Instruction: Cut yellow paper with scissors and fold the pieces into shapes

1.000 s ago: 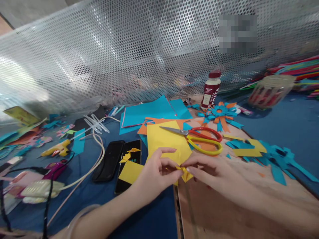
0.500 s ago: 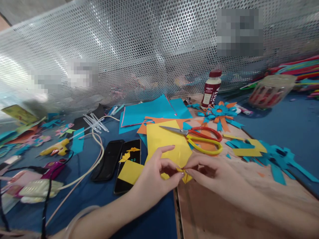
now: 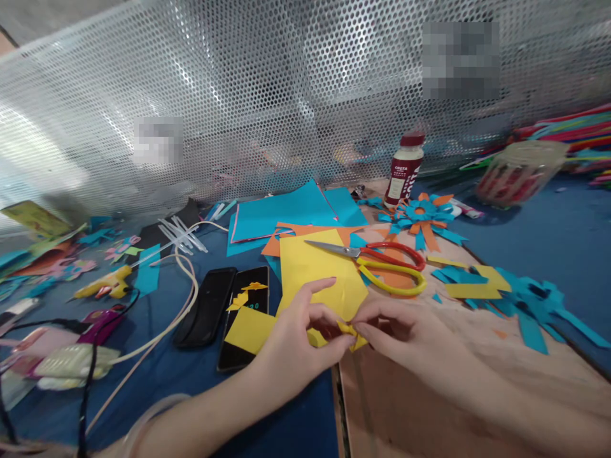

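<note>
Between my two hands is a small folded piece of yellow paper (image 3: pixel 346 328), partly covered by fingertips. My left hand (image 3: pixel 310 331) pinches its left side between thumb and fingers, index finger raised. From the right, my right hand (image 3: pixel 398 327) pinches the same piece. Just beyond lies a yellow paper sheet (image 3: pixel 310 261) with scissors (image 3: pixel 356 252) across it, one handle loop red and the other yellow. Left of my left hand, a yellow paper rectangle (image 3: pixel 249 329) and small yellow paper cut-outs (image 3: pixel 238 300) rest on a phone (image 3: pixel 229 353).
Blue paper sheets (image 3: pixel 281 213) lie at the back before a perforated metal screen (image 3: pixel 267 83). A bottle (image 3: pixel 405 172) and a clear jar (image 3: pixel 520 175) stand back right. Blue paper flowers (image 3: pixel 534 299) lie right. A yellow glue gun (image 3: pixel 107 283), cables and a black case (image 3: pixel 205 308) are left.
The folded yellow paper has turned slightly between my fingertips, and less of its lower point shows. Both hands stay in nearly the same place.
</note>
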{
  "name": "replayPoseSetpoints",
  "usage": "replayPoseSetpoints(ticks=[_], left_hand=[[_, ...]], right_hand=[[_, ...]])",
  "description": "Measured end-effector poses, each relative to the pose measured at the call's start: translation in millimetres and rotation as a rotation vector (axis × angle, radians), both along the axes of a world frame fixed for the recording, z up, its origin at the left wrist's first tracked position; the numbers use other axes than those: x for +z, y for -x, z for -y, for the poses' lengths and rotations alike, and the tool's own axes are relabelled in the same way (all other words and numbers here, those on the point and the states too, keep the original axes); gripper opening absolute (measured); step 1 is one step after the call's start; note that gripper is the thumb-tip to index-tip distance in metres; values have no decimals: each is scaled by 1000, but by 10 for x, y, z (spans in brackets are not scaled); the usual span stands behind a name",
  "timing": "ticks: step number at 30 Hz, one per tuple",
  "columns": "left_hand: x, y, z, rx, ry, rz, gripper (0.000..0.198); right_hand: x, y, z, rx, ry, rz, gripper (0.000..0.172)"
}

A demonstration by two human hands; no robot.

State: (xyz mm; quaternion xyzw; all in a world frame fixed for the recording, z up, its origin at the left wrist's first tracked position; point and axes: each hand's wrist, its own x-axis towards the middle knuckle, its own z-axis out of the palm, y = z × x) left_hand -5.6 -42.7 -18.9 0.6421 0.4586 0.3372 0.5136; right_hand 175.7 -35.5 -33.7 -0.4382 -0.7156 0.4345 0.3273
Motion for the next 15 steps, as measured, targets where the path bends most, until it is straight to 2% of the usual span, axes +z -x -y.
replayPoseSetpoints(ticks=[7,12,15], left_hand=[[-25,0,3,23,-20,17,60],[-43,20,-25,40,79,68,61],[-37,20,-27,54,92,64,63]], right_hand=[[37,26,3,-16,8,-8,16],[109,3,7,-32,28,25,29],[97,2,6,0,21,-7,20]])
